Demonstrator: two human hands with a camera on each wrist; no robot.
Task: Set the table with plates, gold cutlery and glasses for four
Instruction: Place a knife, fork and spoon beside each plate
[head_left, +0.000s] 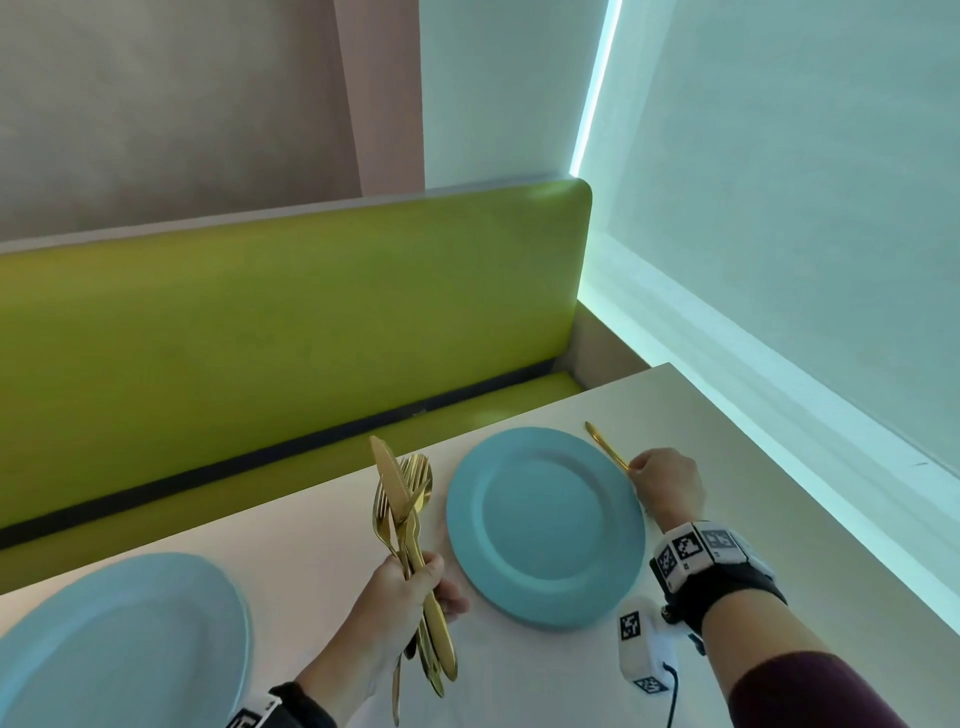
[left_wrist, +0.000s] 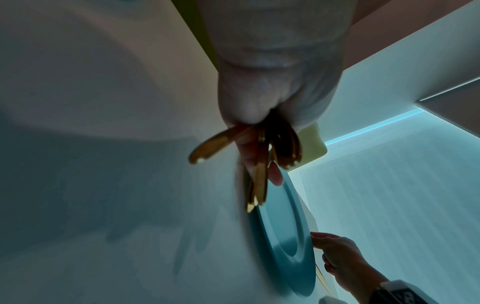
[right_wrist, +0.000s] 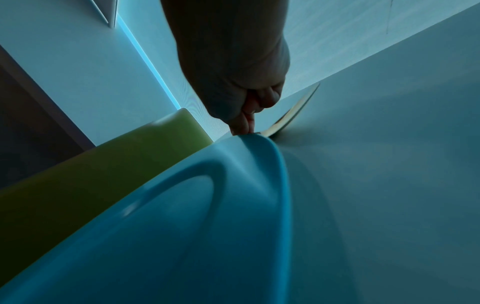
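Note:
A blue plate (head_left: 545, 525) lies on the white table (head_left: 810, 525) near its far edge. My left hand (head_left: 410, 587) grips a bundle of gold cutlery (head_left: 405, 499), forks, a knife and a spoon, upright just left of that plate. In the left wrist view the bundle's handles (left_wrist: 259, 179) hang below my curled left hand (left_wrist: 272, 82), beside the plate (left_wrist: 288, 236). My right hand (head_left: 667, 483) pinches one gold cutlery piece (head_left: 605, 444) lying on the table along the plate's right rim. The right wrist view shows that piece (right_wrist: 293, 112) beyond the curled fingers (right_wrist: 246, 121) and the plate (right_wrist: 182, 226).
A second blue plate (head_left: 119, 639) sits at the near left of the table. A green bench seat and backrest (head_left: 291, 332) run behind the table's far edge. A pale wall (head_left: 779, 260) closes off the right side.

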